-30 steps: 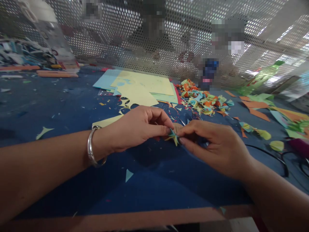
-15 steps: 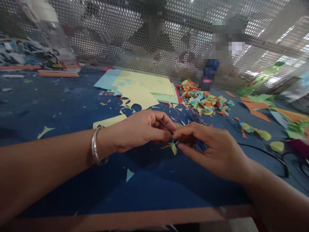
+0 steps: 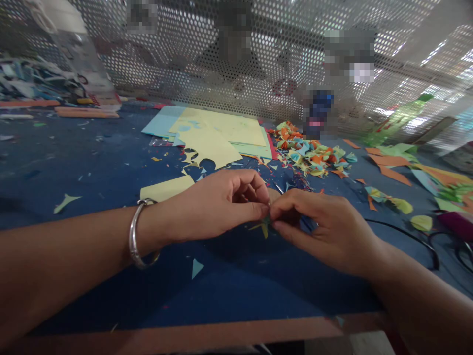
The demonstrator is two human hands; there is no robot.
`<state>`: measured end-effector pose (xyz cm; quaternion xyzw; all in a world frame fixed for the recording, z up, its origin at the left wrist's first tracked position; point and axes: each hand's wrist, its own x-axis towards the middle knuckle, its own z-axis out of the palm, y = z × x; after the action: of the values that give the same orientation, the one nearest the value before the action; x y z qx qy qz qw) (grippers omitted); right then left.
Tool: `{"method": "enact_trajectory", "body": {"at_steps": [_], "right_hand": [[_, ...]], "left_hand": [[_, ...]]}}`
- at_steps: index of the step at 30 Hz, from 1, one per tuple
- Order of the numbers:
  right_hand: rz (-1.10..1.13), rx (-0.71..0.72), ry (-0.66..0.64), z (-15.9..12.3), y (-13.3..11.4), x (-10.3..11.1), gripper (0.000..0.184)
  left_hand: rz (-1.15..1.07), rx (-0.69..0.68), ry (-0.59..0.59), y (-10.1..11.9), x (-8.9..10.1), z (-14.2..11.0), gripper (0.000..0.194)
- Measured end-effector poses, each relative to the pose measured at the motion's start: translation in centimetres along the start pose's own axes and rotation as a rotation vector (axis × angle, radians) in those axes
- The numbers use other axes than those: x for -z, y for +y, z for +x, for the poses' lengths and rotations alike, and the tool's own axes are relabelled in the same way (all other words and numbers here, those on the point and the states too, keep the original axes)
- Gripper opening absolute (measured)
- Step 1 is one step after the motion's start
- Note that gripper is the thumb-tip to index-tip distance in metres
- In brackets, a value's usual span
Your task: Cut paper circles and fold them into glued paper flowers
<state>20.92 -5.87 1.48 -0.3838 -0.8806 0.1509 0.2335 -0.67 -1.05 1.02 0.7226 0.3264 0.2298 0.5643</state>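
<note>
My left hand, with a silver bangle at the wrist, is closed in a pinch of thumb and forefinger. Facing it, my right hand is also pinched, and the two sets of fingertips nearly touch. Between them is a small folded paper piece, yellow and bluish green, its pointed ends sticking out below the fingers. The fingers cover most of it, and anything finer in the pinch is too small to tell. Something blue shows partly behind my right fingers.
Behind my hands lie coloured paper sheets and a pile of small folded papers. Orange strips and a black cable are at the right. A clear bottle stands far left, before a perforated metal screen.
A thin dark stick-like thing seen at my left fingers is now out of sight. My right fingertips have shifted slightly rightward, and less of the folded paper shows.
</note>
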Motion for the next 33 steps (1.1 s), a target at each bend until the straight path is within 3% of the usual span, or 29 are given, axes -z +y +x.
{"method": "enact_trajectory", "body": {"at_steps": [14,21,29,33], "right_hand": [[-0.02,-0.088,0.046,0.2,0.0,0.1,0.008],[-0.019,-0.087,0.039,0.3,0.1,-0.1,0.008],[-0.023,-0.09,0.042,0.3,0.1,-0.1,0.007],[-0.018,-0.093,0.036,0.4,0.1,-0.3,0.008]], "left_hand": [[0.048,-0.112,-0.091,-0.4,0.2,-0.1,0.018],[0.155,-0.162,-0.015,-0.9,-0.2,-0.2,0.005],[0.144,-0.139,0.062,-1.1,-0.4,-0.2,0.003],[0.294,-0.184,0.119,-1.1,-0.5,-0.4,0.009]]}}
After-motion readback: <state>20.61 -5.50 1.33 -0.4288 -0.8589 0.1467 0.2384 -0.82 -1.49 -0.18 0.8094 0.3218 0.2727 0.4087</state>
